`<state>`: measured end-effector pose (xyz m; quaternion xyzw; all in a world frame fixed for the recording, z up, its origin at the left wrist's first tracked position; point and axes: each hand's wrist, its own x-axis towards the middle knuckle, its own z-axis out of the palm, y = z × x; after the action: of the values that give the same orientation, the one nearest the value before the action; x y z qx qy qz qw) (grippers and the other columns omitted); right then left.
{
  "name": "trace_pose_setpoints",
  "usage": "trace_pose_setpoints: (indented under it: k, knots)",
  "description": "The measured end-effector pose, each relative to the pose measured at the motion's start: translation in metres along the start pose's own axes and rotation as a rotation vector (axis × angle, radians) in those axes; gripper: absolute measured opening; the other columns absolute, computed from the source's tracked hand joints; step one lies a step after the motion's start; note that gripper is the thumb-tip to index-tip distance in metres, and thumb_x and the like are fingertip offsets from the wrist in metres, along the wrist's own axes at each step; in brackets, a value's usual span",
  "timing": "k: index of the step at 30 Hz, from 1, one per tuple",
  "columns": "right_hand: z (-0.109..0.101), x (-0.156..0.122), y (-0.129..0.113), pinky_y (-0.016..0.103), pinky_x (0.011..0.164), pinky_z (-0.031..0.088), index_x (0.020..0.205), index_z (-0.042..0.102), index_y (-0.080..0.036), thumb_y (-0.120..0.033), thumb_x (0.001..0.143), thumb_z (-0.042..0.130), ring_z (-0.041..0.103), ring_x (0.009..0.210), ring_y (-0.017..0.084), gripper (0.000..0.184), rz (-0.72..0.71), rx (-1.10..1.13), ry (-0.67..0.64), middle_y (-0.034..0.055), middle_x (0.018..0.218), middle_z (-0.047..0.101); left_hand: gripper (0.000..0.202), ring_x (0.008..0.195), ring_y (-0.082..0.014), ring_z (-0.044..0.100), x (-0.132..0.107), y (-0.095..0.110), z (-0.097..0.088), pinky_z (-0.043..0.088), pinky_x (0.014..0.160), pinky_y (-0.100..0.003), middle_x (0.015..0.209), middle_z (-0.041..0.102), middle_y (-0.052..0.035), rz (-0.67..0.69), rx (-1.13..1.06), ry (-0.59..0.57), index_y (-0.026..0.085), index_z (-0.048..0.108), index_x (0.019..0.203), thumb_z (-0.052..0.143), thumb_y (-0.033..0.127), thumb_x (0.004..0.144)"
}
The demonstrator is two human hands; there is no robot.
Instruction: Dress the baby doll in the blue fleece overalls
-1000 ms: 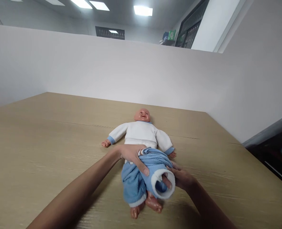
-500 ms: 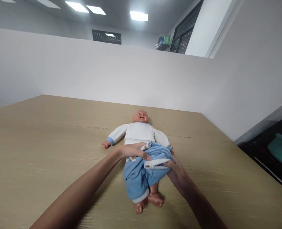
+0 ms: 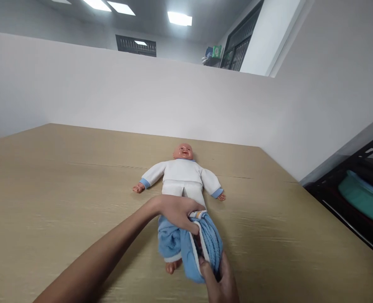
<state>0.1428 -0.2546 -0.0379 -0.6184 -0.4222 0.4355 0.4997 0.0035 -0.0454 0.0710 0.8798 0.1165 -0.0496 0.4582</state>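
A baby doll [image 3: 182, 174] in a white top lies on its back on the wooden table [image 3: 63, 185], head away from me. Blue fleece trousers [image 3: 186, 244] with white cuffs are bunched over its legs, and one bare foot [image 3: 171, 267] sticks out below. My left hand [image 3: 175, 211] is closed on the trousers' waistband at the doll's hips. My right hand [image 3: 219, 281] grips the lower part of the trousers near the bottom edge of the view, fingers curled into the fabric.
White partition walls [image 3: 142, 97] close off the table's far side and right side. At the right, beyond the table edge, a dark rack [image 3: 347, 189] holds a teal item [image 3: 363, 198]. Bare tabletop stretches to the left.
The trousers have been pulled down from the doll's waist toward its feet, uncovering the white top's hem. My right hand has moved toward me, down to the frame's bottom edge.
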Motion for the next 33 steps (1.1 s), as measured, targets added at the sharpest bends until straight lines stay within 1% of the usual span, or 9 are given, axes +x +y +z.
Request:
trace_pose_setpoints:
  k: [4, 7, 11, 14, 19, 22, 25, 28, 33]
  knots:
    - [-0.014, 0.002, 0.019, 0.053, 0.11, 0.054, 0.137, 0.068, -0.013, -0.044, 0.09, 0.066, 0.066, 0.129, 0.045, 0.056, -0.063, -0.279, 0.308, 0.0232, 0.136, 0.072, 0.049, 0.081, -0.0303, 0.07, -0.004, 0.008, 0.025, 0.048, 0.062, -0.034, 0.096, 0.073, -0.009, -0.257, 0.295, 0.068, 0.02, 0.058, 0.112, 0.074, 0.05, 0.077]
    - [-0.02, 0.006, 0.031, 0.06, 0.109, 0.051, 0.128, 0.069, -0.01, -0.043, 0.088, 0.065, 0.064, 0.129, 0.05, 0.053, -0.129, -0.455, 0.401, 0.0292, 0.136, 0.07, 0.062, 0.092, -0.0383, 0.074, -0.003, 0.006, 0.043, 0.053, 0.067, -0.039, 0.107, 0.075, -0.0158, -0.326, 0.386, 0.102, 0.02, 0.053, 0.123, 0.076, 0.05, 0.074]
    - [-0.019, 0.009, 0.038, 0.058, 0.112, 0.05, 0.126, 0.068, -0.014, -0.041, 0.09, 0.061, 0.063, 0.132, 0.046, 0.045, -0.204, -0.513, 0.394, 0.0264, 0.138, 0.069, 0.068, 0.097, -0.043, 0.075, -0.001, 0.003, 0.058, 0.056, 0.073, -0.043, 0.109, 0.077, -0.0187, -0.35, 0.448, 0.156, 0.018, 0.049, 0.13, 0.076, 0.05, 0.076]
    - [-0.02, 0.011, 0.041, 0.054, 0.108, 0.053, 0.129, 0.069, -0.016, -0.042, 0.092, 0.063, 0.066, 0.128, 0.043, 0.045, -0.159, -0.478, 0.37, 0.0234, 0.135, 0.072, 0.066, 0.096, -0.0429, 0.076, -0.002, 0.005, 0.063, 0.055, 0.075, -0.044, 0.106, 0.078, -0.0181, -0.354, 0.474, 0.193, 0.018, 0.049, 0.129, 0.074, 0.054, 0.079]
    - [-0.031, 0.021, 0.06, 0.048, 0.098, 0.059, 0.125, 0.076, -0.02, -0.045, 0.089, 0.072, 0.07, 0.121, 0.042, 0.044, -0.146, -0.296, 0.259, 0.0188, 0.12, 0.079, 0.067, 0.099, -0.0417, 0.075, -0.009, 0.009, 0.065, 0.054, 0.08, -0.043, 0.106, 0.077, -0.0162, -0.381, 0.46, 0.232, 0.019, 0.048, 0.131, 0.074, 0.054, 0.08]
    - [-0.031, 0.027, 0.071, 0.044, 0.097, 0.06, 0.129, 0.074, -0.022, -0.042, 0.089, 0.071, 0.069, 0.123, 0.037, 0.044, -0.145, -0.128, 0.19, 0.0153, 0.123, 0.079, 0.068, 0.1, -0.0395, 0.073, -0.016, 0.006, 0.066, 0.053, 0.083, -0.042, 0.108, 0.075, -0.0138, -0.365, 0.345, 0.292, 0.02, 0.048, 0.128, 0.079, 0.054, 0.078]
    - [-0.02, 0.029, 0.062, 0.042, 0.098, 0.06, 0.13, 0.07, -0.021, -0.038, 0.087, 0.072, 0.07, 0.124, 0.035, 0.046, -0.078, -0.006, 0.181, 0.0138, 0.128, 0.077, 0.069, 0.103, -0.0343, 0.07, -0.024, 0.0, 0.069, 0.053, 0.087, -0.04, 0.115, 0.073, -0.0112, -0.309, 0.12, 0.411, 0.021, 0.047, 0.124, 0.083, 0.053, 0.075]
    - [-0.008, 0.033, 0.034, 0.039, 0.096, 0.061, 0.126, 0.063, -0.02, -0.034, 0.085, 0.073, 0.071, 0.118, 0.032, 0.045, -0.096, 0.113, 0.141, 0.0126, 0.124, 0.076, 0.063, 0.115, -0.0296, 0.066, -0.031, -0.001, 0.073, 0.051, 0.095, -0.037, 0.13, 0.067, -0.0093, -0.205, -0.071, 0.52, 0.022, 0.049, 0.126, 0.083, 0.039, 0.076]
    - [-0.014, 0.057, -0.009, 0.033, 0.097, 0.057, 0.127, 0.057, -0.021, -0.022, 0.082, 0.071, 0.07, 0.113, 0.025, 0.046, -0.259, 0.166, 0.029, 0.0092, 0.123, 0.072, 0.047, 0.116, -0.0263, 0.057, -0.037, 0.0, 0.078, 0.046, 0.102, -0.037, 0.124, 0.065, -0.0041, -0.128, -0.031, 0.664, 0.023, 0.057, 0.125, 0.072, 0.023, 0.08]
